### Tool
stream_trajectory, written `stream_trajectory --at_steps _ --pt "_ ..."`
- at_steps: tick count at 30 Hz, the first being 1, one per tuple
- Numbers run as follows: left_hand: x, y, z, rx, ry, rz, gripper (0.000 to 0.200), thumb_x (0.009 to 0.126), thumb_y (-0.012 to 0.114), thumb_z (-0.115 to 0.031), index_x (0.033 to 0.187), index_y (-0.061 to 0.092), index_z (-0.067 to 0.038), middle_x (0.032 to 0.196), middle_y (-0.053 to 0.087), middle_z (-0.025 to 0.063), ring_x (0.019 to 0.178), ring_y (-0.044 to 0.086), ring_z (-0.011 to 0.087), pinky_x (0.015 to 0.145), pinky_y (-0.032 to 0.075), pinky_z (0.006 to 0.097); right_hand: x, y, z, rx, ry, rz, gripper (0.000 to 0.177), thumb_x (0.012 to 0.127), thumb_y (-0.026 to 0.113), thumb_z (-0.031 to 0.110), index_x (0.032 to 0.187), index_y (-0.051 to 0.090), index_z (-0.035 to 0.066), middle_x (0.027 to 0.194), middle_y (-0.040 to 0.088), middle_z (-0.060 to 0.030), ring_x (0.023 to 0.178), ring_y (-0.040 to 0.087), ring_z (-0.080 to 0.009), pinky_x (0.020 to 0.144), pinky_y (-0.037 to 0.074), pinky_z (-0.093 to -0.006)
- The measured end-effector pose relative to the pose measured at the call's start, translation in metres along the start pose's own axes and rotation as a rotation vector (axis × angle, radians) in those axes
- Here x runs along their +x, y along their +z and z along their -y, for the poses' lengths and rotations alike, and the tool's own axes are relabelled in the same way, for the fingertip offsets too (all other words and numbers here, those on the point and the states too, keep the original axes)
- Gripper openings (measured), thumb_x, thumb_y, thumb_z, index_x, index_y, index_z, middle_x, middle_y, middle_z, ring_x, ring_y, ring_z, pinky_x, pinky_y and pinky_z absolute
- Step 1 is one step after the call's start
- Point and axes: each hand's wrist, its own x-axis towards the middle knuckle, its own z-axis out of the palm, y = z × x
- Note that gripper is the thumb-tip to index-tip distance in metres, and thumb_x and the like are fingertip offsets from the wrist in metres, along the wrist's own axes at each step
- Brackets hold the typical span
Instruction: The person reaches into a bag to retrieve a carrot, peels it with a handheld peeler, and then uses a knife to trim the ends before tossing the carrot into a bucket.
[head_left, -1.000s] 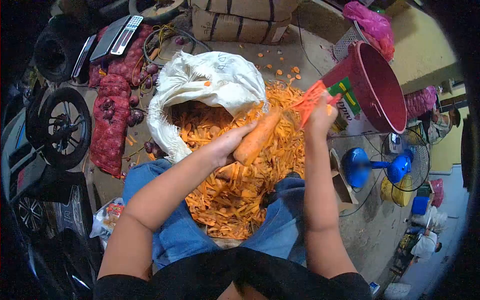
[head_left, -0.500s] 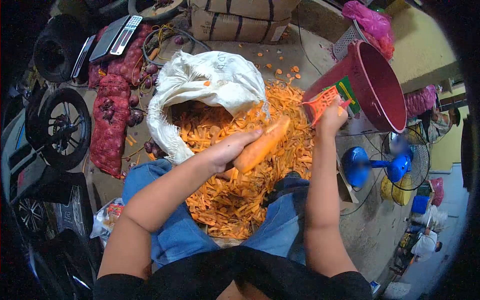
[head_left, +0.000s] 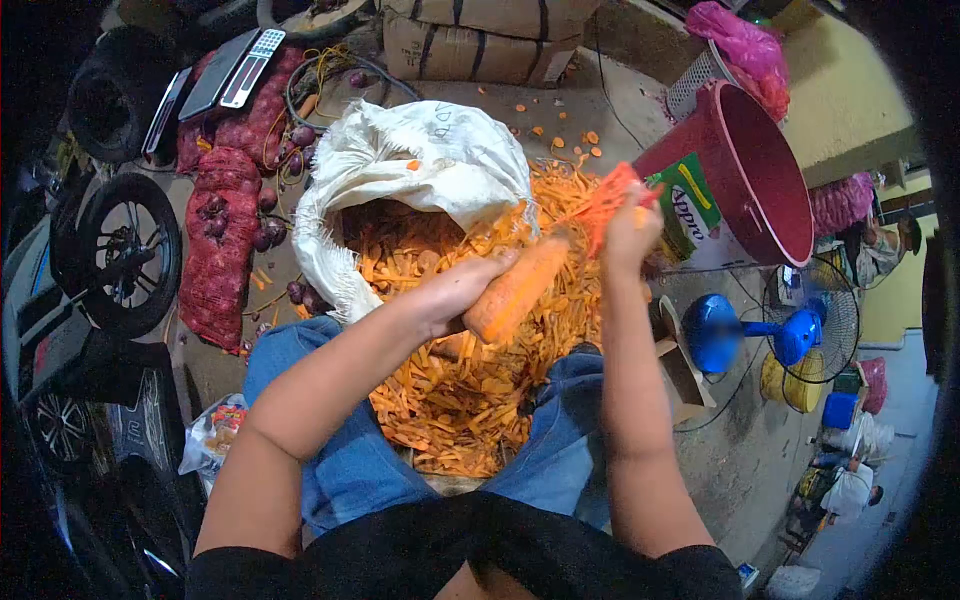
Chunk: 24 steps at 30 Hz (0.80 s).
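My left hand (head_left: 458,288) is wrapped round the thick lower end of a large carrot (head_left: 520,288), which points up and to the right. In my right hand (head_left: 634,232) is an orange-red plastic peeler (head_left: 608,200), held close to the carrot's far tip and slightly smeared by motion. Under both hands, between my knees, spreads a heap of carrot peelings (head_left: 460,395). Beyond the left hand a white woven sack (head_left: 440,155) lies with its mouth open, more peelings inside it.
A dark red bucket (head_left: 690,135) leans at the right, above a blue fan (head_left: 712,330). Net bags of red onions (head_left: 218,270) and a scale (head_left: 252,68) are on the left, near a motorcycle wheel (head_left: 130,255). Cardboard boxes (head_left: 480,45) stand behind. People appear far right.
My right hand has moved left and slightly down with the peeler, from beside the bucket to the carrot's tip. The carrot has shifted slightly down and left in my left hand.
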Motion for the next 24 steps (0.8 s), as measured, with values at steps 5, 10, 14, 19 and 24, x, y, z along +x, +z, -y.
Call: stream_trajectory --at_steps 5,10,14,19,24 --pt "0.006 -0.008 -0.002 -0.166 -0.009 -0.009 0.037 0.084 0.032 -0.032 0.101 0.044 -0.002 0.086 0.054 0.0069 0.071 0.054 0.0129 0.063 0.045 0.0262 0.003 -0.005 0.009 0.317 0.255 0.016 0.02 0.081 0.044 0.019 0.069 0.046 0.004 0.06 0.042 0.003 0.054 0.038 -0.006 0.05 0.033 -0.023" --pt "0.023 -0.011 0.009 -0.255 0.103 -0.082 0.038 0.084 0.031 -0.033 0.103 0.046 -0.004 0.095 0.053 0.008 0.081 0.054 0.0153 0.071 0.044 0.0282 -0.066 0.007 0.066 0.12 -0.031 0.375 0.023 0.082 0.042 0.021 0.073 0.047 0.001 0.064 0.044 -0.0012 0.059 0.04 -0.0095 0.054 0.034 -0.0237" --pt "0.01 -0.005 0.009 0.076 0.158 -0.006 0.038 0.085 0.028 -0.031 0.105 0.044 -0.002 0.098 0.052 0.0069 0.085 0.051 0.0137 0.074 0.042 0.0264 -0.048 0.009 0.043 -0.014 -0.099 0.291 0.023 0.082 0.042 0.021 0.075 0.048 -0.001 0.061 0.047 -0.003 0.058 0.042 -0.0112 0.053 0.036 -0.0272" --pt "0.0 0.001 0.016 0.207 0.146 0.123 0.039 0.085 0.032 -0.027 0.112 0.038 0.0 0.107 0.047 0.0093 0.096 0.046 0.0142 0.084 0.034 0.0254 0.028 -0.017 -0.036 -0.113 0.118 -0.088 0.023 0.08 0.044 0.019 0.066 0.047 0.0 0.054 0.049 -0.0056 0.049 0.046 -0.0144 0.047 0.036 -0.0304" --pt "0.004 -0.008 0.0 -0.078 0.014 -0.026 0.036 0.082 0.036 -0.031 0.105 0.044 -0.004 0.095 0.054 0.0084 0.08 0.055 0.0161 0.071 0.045 0.0289 -0.017 0.007 0.023 0.39 0.036 0.148 0.021 0.08 0.044 0.019 0.069 0.047 0.001 0.06 0.048 -0.0025 0.053 0.044 -0.0109 0.048 0.035 -0.0286"
